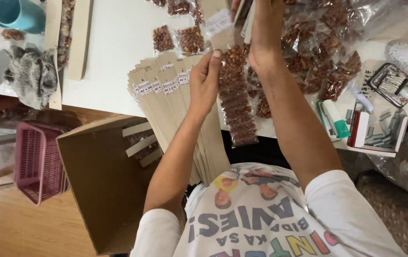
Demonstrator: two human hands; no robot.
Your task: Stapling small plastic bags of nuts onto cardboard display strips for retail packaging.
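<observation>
A long clear strip of small nut packets (236, 97) hangs down over the table's near edge. My left hand (205, 81) pinches its left side near the top. My right hand (266, 29) grips the strip's upper end together with a tan cardboard header that carries a white label. A fanned stack of long tan cardboard strips with small labels (166, 102) lies under my left forearm and juts past the table edge. More filled nut packets (320, 54) are heaped to the right of my right wrist.
An open cardboard box (101, 185) stands below the table at left, beside a pink plastic basket (37, 162). A stapler and a box of staples (370, 128) sit at right. A blue cup (18, 14) and a grey cloth (32, 76) lie far left.
</observation>
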